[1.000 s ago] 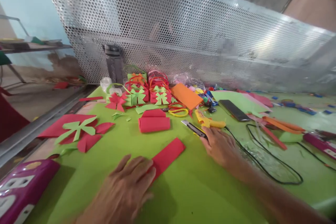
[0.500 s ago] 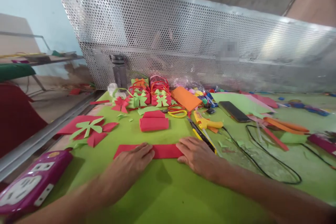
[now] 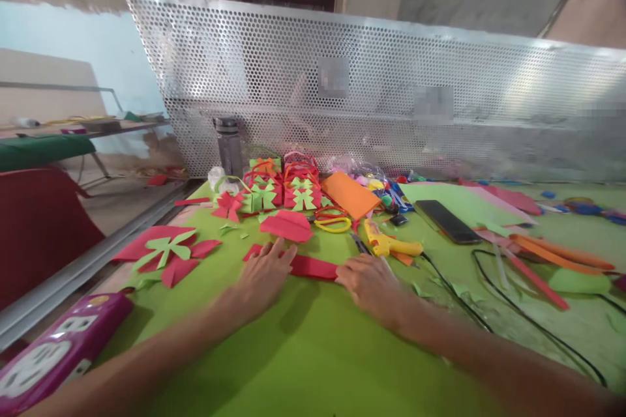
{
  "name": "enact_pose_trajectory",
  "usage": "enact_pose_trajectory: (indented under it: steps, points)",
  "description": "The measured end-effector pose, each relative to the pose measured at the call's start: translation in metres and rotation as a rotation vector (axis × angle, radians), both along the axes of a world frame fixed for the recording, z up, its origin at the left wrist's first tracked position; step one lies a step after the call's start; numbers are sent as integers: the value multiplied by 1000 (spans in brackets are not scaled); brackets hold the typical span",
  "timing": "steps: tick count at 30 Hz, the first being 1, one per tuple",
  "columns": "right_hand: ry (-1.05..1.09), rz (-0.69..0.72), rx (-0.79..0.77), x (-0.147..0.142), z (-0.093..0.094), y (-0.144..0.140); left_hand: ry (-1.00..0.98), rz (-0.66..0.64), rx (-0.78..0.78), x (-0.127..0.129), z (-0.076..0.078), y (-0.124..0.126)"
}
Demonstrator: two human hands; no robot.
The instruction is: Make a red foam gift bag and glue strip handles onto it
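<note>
A red paper strip (image 3: 308,266) lies flat on the green table cover (image 3: 313,352). My left hand (image 3: 264,273) rests palm down on its left end, fingers spread. My right hand (image 3: 369,283) presses on its right end, fingers together and flat. Just beyond the strip sits a folded red paper piece (image 3: 288,225). A utility knife (image 3: 360,244) and a yellow glue gun (image 3: 388,245) lie just past my right hand.
Red and green paper baskets (image 3: 281,182), an orange sheet (image 3: 349,194), yellow-handled scissors (image 3: 333,223), a phone (image 3: 447,220) and black cable (image 3: 513,303) crowd the back and right. Cut paper flowers (image 3: 166,249) lie left. A purple power strip (image 3: 53,355) sits near left. Perforated metal screen (image 3: 372,91) behind.
The strip has turned from diagonal to lying crosswise. My right hand left the utility knife and came down onto the strip's right end. My view lifted and pulled back.
</note>
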State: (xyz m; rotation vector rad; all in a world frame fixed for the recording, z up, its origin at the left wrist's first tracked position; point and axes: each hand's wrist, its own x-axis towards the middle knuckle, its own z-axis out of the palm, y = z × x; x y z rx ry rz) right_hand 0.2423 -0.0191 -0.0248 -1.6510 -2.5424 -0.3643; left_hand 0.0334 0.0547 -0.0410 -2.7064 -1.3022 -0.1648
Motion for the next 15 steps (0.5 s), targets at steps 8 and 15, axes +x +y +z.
enact_pose_trajectory:
  steps: [8,15]
  points:
    - [70,23,54,8,-2,5,-94,-82,71,-4,5,-10]
    - [-2,239,355,11,5,-5,-235,-167,249,-3,7,-10]
